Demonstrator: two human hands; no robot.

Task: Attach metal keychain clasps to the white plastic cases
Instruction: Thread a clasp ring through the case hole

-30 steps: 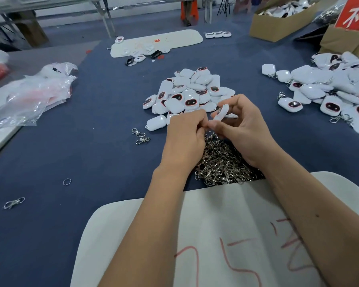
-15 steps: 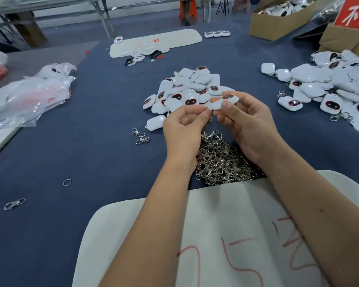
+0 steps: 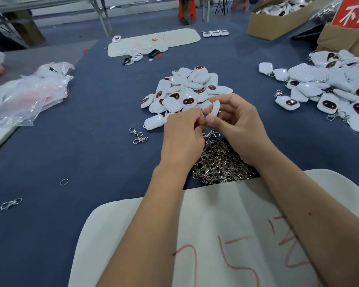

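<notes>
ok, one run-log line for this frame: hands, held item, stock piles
right hand: pinches white case | left hand: fingertips at case's lower end, clasp hidden | clasp pile: beneath hands | unclasped cases: behind hands

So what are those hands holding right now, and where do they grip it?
The right hand pinches one white case by its edges, thumb at the lower end. The left hand pinches at that lower end; whether it grips a clasp cannot be told.

Your right hand [image 3: 239, 125] pinches a white case [image 3: 214, 108] on edge above the clasp pile [image 3: 220, 162], and your left hand [image 3: 182, 135] meets it with curled fingers. Unfinished cases [image 3: 184, 92] lie heaped just beyond.
</notes>
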